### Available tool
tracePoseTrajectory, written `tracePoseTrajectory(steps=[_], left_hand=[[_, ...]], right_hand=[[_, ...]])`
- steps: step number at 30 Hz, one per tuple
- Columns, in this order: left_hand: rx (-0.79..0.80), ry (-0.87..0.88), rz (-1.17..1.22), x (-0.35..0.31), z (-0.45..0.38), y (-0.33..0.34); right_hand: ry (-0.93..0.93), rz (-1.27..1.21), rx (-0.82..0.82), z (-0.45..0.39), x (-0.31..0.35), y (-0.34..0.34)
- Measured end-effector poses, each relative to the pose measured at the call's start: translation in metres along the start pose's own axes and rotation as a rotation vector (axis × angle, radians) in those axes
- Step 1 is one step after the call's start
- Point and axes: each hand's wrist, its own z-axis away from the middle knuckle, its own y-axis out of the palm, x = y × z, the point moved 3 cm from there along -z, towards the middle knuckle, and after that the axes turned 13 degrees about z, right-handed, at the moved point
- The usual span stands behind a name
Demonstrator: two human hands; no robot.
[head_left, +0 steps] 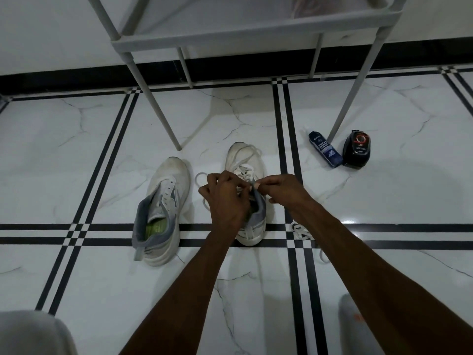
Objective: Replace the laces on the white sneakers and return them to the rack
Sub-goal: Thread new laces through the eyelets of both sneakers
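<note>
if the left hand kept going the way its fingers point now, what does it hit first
Probably the right hand: the left hand has its fingers aimed right, across the tongue of the sneaker, nearly touching those fingertips already. Depth is hard to judge.

A glossy white marble floor (76,139) with black double stripes crossing in a grid meets a white wall (51,29) above a black skirting (64,78). Light glares off the tiles at right.

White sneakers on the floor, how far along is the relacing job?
Done: the left sneaker has no lace, its eyelets bare. In hand: the left hand and right hand work a lace at the right sneaker, still laced. A loose lace lies beside it. Left: lacing both, then the rack.
</note>
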Motion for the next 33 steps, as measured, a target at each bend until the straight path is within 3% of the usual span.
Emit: tracePoseTrajectory(steps=[5,9,16,20,26,30,33], left_hand=[[-0.009,0.019,-0.108,-0.004,0.003,0.005],[-0.033,0.0,-0.131,-0.002,0.006,0.011],[0.017,-0.151,0.236,0.009,-0.004,0.014],[0.049,-0.163,0.453,0.01,-0.011,0.003],[0.05,-0.078,0.208,0.011,-0.012,-0.003],[0.015,0.008,0.146,0.007,-0.01,-0.004],[-0.003,0.013,0.143,0.008,-0.011,-0.003]], right_hand=[[-0.065,0.092,-0.147,0.002,0.0,0.007],[-0.057,0.064,-0.159,0.004,0.0,0.013],[0.04,-0.063,-0.018,0.0,0.003,0.001],[-0.006,-0.016,-0.023,0.0,0.006,-0.003],[-0.116,0.148,-0.041,-0.006,0.009,-0.009],[-0.224,0.306,-0.082,-0.009,0.015,-0.008],[-0.188,0.27,-0.039,-0.01,0.015,-0.009]])
